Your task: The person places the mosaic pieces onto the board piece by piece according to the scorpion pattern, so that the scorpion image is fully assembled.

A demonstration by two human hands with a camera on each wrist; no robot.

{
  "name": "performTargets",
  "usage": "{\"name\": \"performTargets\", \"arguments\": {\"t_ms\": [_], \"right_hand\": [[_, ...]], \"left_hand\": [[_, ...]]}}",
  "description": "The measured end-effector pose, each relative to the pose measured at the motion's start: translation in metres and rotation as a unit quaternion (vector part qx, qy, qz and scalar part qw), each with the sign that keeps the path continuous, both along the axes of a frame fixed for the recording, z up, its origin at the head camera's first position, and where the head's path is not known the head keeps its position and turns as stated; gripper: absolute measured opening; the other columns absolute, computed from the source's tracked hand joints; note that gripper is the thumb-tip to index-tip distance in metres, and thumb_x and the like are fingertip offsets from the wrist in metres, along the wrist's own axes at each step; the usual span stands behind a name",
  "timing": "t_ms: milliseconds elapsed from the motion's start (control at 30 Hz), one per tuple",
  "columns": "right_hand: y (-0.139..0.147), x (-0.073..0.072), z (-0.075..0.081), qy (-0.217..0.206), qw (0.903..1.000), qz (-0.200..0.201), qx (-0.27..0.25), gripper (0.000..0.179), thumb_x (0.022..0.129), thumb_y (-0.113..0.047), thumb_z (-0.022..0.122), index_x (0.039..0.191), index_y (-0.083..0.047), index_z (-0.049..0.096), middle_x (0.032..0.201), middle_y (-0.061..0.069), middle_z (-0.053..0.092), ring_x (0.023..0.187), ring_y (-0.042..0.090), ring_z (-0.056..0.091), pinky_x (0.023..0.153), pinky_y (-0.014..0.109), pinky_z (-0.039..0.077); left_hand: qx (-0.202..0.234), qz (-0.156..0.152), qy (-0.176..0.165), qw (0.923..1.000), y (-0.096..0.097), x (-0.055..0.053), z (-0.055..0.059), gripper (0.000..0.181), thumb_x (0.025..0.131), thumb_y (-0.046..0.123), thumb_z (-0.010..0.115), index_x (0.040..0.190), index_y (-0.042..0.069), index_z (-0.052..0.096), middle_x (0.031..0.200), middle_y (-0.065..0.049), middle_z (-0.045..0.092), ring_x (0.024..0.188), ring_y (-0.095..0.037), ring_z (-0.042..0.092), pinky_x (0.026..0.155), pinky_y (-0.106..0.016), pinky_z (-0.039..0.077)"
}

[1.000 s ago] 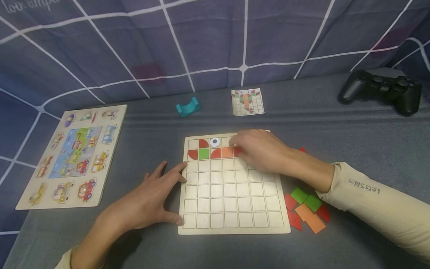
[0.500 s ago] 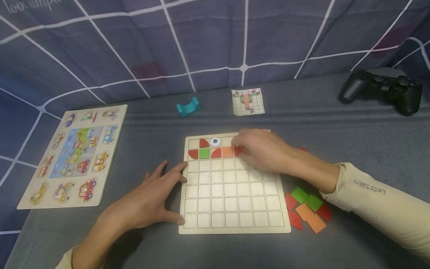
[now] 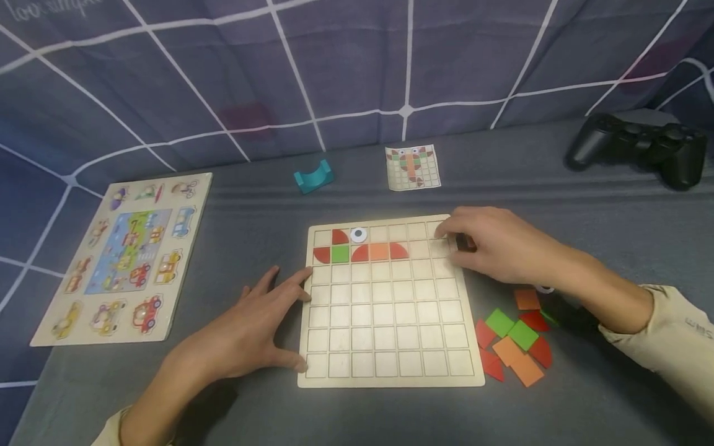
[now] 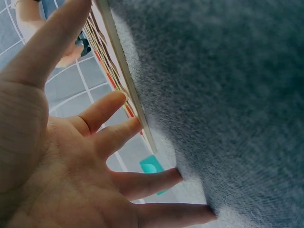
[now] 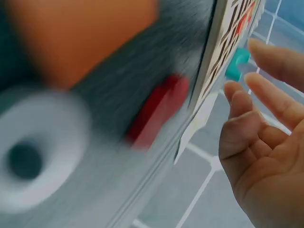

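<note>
“One grey tabletop, then. What on it can't be seen whole?”

“The board, mostly. From the head view the right hand covers part of its far right corner, and both wrist views catch it nearly edge-on.”

“How is it made?”

“Thin, pale and wood-like, with rounded corners and a seven-by-seven grid. It lies flat between the hands, its filled cells in the two far rows. It's so close to square that I can't pick out a long axis.”

“And the hands?”

“The left hand is spread wide, thumb and two fingers against the board's left edge, gripping nothing. The right has its thumb and forefinger apart, other fingers bent, with nothing showing in its hold. I can't tell whether it touches the board.”

“Anything smaller?”

“Loose tiles, flat and clustered just right of the board: green, orange and red, some half under the right wrist. Near them, a white disc is mostly hidden from the head view and blurred in the right wrist view.”

“On the grid?”

“Four red quarter-rounds, one orange square, one green square and an eye disc. The quarter-rounds flanking the orange square curve outward.”
</note>
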State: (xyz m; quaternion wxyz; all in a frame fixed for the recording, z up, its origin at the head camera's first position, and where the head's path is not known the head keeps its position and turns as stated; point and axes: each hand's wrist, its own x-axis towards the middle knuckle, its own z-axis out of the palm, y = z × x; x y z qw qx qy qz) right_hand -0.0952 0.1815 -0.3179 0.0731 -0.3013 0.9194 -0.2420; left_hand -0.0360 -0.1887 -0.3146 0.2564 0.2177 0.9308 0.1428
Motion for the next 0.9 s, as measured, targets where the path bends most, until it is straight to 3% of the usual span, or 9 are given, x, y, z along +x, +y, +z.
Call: {"name": "performTargets", "arguments": {"t_ms": [167,367,567,733,900], "right_hand": [[0.030,0.009,0.000,-0.015,0.9992,-0.031,0.022,0.036,0.080,-0.015,0.083,0.114,-0.012,0.072,0.098,-0.004,0.063,0.075,0.011,0.052,0.065,0.032,0.045],[0.068,0.023,-0.009,0.012,0.9984,-0.048,0.027,0.039,0.074,-0.015,0.087,0.110,-0.017,0.072,0.082,-0.011,0.053,0.066,0.004,0.044,0.054,0.023,0.037],[0.100,0.040,-0.019,0.011,0.9967,-0.063,0.050,0.043,0.070,-0.015,0.090,0.108,-0.021,0.071,0.079,-0.016,0.047,0.069,0.000,0.042,0.054,0.021,0.034],[0.112,0.052,-0.027,0.033,0.9972,-0.048,0.046,0.046,0.065,-0.014,0.091,0.103,-0.027,0.069,0.081,-0.023,0.045,0.071,-0.003,0.042,0.056,0.019,0.033],[0.112,0.053,-0.030,0.032,0.9975,-0.050,0.040,0.042,0.068,-0.011,0.089,0.101,-0.026,0.069,0.082,-0.023,0.045,0.071,-0.004,0.042,0.056,0.019,0.033]], "left_hand": [[0.006,0.007,-0.010,0.9999,-0.001,0.000,0.001,0.090,0.063,0.054,0.088,0.136,0.022,0.047,0.160,0.005,0.026,0.147,-0.044,0.005,0.100,-0.080,0.012],[0.010,0.005,-0.009,0.9999,-0.002,0.000,0.001,0.092,0.063,0.054,0.088,0.139,0.023,0.045,0.159,0.006,0.028,0.147,-0.043,0.006,0.100,-0.079,0.013],[0.007,0.003,-0.009,0.9999,-0.001,-0.001,0.001,0.094,0.063,0.055,0.087,0.140,0.023,0.044,0.158,0.006,0.030,0.147,-0.043,0.006,0.100,-0.080,0.013],[0.002,0.005,-0.010,0.9999,0.000,-0.001,0.001,0.098,0.062,0.055,0.088,0.142,0.022,0.042,0.155,0.005,0.035,0.147,-0.043,0.006,0.100,-0.079,0.013],[0.002,0.010,-0.012,0.9999,0.001,-0.002,0.001,0.099,0.062,0.053,0.089,0.143,0.021,0.042,0.154,0.004,0.037,0.147,-0.043,0.006,0.101,-0.079,0.012]]}}
